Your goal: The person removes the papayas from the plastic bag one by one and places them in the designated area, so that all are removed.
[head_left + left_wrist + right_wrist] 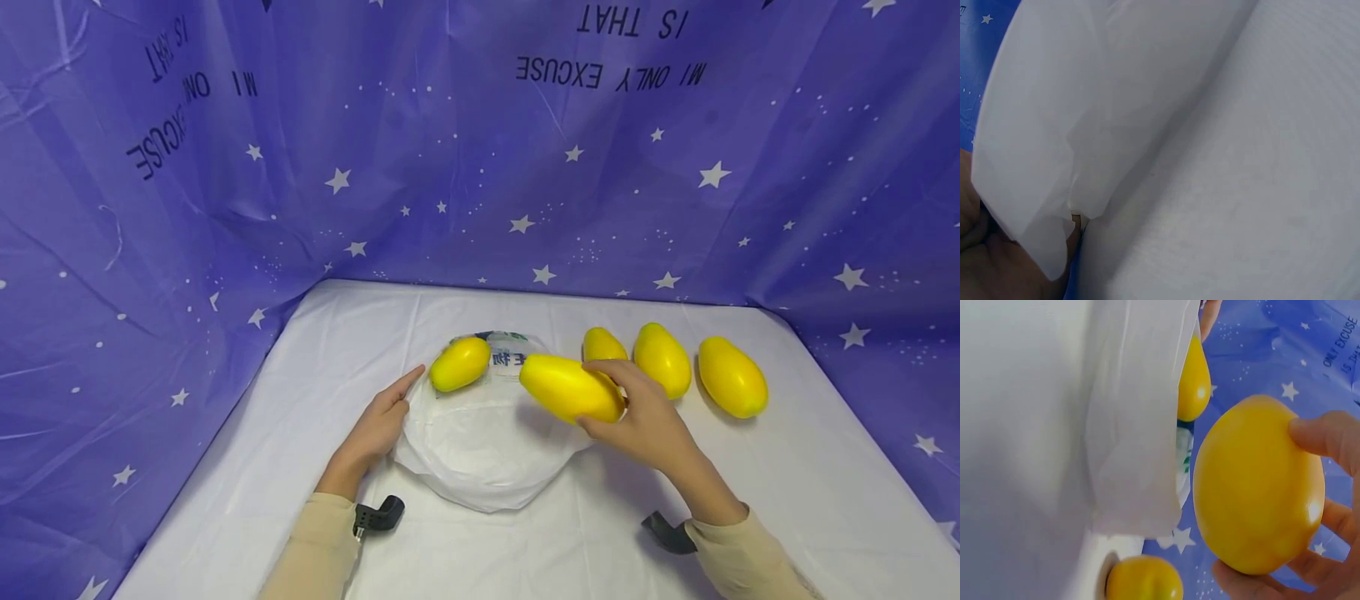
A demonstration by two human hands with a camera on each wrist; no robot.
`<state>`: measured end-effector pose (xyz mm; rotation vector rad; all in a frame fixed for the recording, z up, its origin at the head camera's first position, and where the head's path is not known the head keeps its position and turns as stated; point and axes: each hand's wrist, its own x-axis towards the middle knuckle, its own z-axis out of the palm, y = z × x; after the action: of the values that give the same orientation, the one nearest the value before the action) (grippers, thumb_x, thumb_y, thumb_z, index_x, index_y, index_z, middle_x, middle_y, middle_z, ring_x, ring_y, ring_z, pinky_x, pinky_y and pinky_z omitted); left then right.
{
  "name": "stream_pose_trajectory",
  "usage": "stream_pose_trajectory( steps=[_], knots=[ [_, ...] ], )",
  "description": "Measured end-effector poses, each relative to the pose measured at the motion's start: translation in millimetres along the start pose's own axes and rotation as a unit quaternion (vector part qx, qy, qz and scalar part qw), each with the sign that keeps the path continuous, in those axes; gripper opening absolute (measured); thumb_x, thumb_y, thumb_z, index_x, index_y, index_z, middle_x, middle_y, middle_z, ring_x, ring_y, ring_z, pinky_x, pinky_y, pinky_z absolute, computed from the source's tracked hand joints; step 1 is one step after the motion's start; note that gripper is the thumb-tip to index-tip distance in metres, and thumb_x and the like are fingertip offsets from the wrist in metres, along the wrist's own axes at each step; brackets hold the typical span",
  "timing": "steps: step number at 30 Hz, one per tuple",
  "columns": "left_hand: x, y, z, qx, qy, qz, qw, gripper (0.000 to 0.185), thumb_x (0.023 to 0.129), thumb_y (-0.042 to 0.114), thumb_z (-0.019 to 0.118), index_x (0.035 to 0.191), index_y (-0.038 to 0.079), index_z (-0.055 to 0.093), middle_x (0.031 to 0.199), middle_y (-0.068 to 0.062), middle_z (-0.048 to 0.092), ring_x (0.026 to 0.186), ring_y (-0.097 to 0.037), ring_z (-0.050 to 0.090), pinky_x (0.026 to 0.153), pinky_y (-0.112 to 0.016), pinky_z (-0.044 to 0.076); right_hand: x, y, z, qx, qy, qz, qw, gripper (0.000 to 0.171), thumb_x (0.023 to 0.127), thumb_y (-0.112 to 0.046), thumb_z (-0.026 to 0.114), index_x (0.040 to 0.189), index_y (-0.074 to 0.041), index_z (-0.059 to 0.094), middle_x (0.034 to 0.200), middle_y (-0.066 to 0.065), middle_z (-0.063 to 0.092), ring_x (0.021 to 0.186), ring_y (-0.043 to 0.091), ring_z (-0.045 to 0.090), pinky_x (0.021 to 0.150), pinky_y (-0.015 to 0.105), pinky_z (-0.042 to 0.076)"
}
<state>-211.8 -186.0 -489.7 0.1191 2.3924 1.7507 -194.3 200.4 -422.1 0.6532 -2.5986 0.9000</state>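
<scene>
Mango (572, 388) up off the table, gripped lengthwise in the right hand (647, 421), fingers over the top, thumb beneath, hanging over the right-hand edge of the white plastic bag (486, 442). From the right wrist view, same fruit (1259, 485) filling the frame, fingertips (1325, 434) wrapped round its far side, the bag's loose edge (1135, 444) just beside it.

Left hand (381, 421) flat and relaxed at the bag's left rim, fingers stretched forward, touching the plastic; not gripping as far as the head view shows. Left wrist view mostly white plastic (1085, 112) and tablecloth, a sliver of palm at the lower left corner.

Second mango (460, 363) lying at the bag's far left edge, close to the left fingertips; inside the mouth or on top, cannot tell. Printed green-and-blue patch of the bag just behind it.

Three more mangoes in a row on the white tablecloth (787, 500): one (603, 343) partly hidden behind the held fruit, one (663, 359) just right of it, one (732, 377) furthest right, apart from its neighbour.

Open cloth to the right and in front of the row. Purple star curtain (150, 250) walling in the back and both sides, hard against the table edges.
</scene>
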Motion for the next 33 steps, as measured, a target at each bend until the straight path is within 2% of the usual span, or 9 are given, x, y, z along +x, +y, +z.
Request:
stream_pose_trajectory(
  steps=[3, 7, 15, 25, 33],
  knots=[
    [-1.0, -0.5, 0.2, 0.0, -0.001, -0.006, 1.0, 0.056, 0.102, 0.009, 0.03, 0.152, 0.032, 0.034, 0.157, 0.007, 0.027, 0.145, -0.017, 0.018, 0.118, -0.044, 0.013, -6, 5, -5, -0.015, 0.016, 0.019, 1.0, 0.068, 0.066, -0.025, 0.09, 0.127, -0.017, 0.06, 0.121, -0.001, 0.062, 0.096, 0.015, 0.055, 0.069, 0.037, 0.051],
    [-2.0, 0.2, 0.1, -0.001, 0.0, -0.009, 1.0, 0.055, 0.102, 0.01, 0.03, 0.152, 0.033, 0.034, 0.157, 0.008, 0.027, 0.145, -0.016, 0.017, 0.118, -0.044, 0.012, -14, 12, -11, -0.023, 0.033, 0.043, 0.998, 0.067, 0.066, -0.024, 0.09, 0.125, -0.013, 0.061, 0.12, 0.004, 0.063, 0.098, 0.02, 0.057, 0.074, 0.042, 0.05],
    [-1.2, 0.4, 0.5, 0.003, 0.0, -0.006, 1.0, 0.055, 0.102, 0.01, 0.03, 0.152, 0.033, 0.034, 0.156, 0.009, 0.027, 0.145, -0.016, 0.017, 0.118, -0.044, 0.012, -36, 23, -22, -0.028, 0.033, 0.104, 0.994, 0.068, 0.069, -0.029, 0.088, 0.128, -0.01, 0.06, 0.122, 0.011, 0.062, 0.1, 0.03, 0.057, 0.079, 0.05, 0.048],
    [-0.1, -1.8, 0.7, 0.001, 0.007, -0.011, 0.9999, 0.056, 0.102, 0.01, 0.03, 0.151, 0.037, 0.034, 0.157, 0.01, 0.026, 0.146, -0.017, 0.015, 0.118, -0.045, 0.011, -58, 44, -27, -0.053, 0.035, 0.115, 0.991, 0.067, 0.066, -0.027, 0.09, 0.123, -0.009, 0.061, 0.113, 0.013, 0.064, 0.096, 0.028, 0.057, 0.076, 0.045, 0.046],
    [-1.1, -1.2, 1.9, -0.003, 0.007, -0.01, 0.9999, 0.056, 0.102, 0.008, 0.03, 0.152, 0.035, 0.034, 0.157, 0.009, 0.026, 0.145, -0.017, 0.017, 0.118, -0.044, 0.013, -69, 52, -27, -0.066, 0.009, 0.148, 0.987, 0.069, 0.068, -0.032, 0.089, 0.126, -0.011, 0.059, 0.117, 0.014, 0.062, 0.096, 0.029, 0.057, 0.076, 0.045, 0.046]
  ],
)
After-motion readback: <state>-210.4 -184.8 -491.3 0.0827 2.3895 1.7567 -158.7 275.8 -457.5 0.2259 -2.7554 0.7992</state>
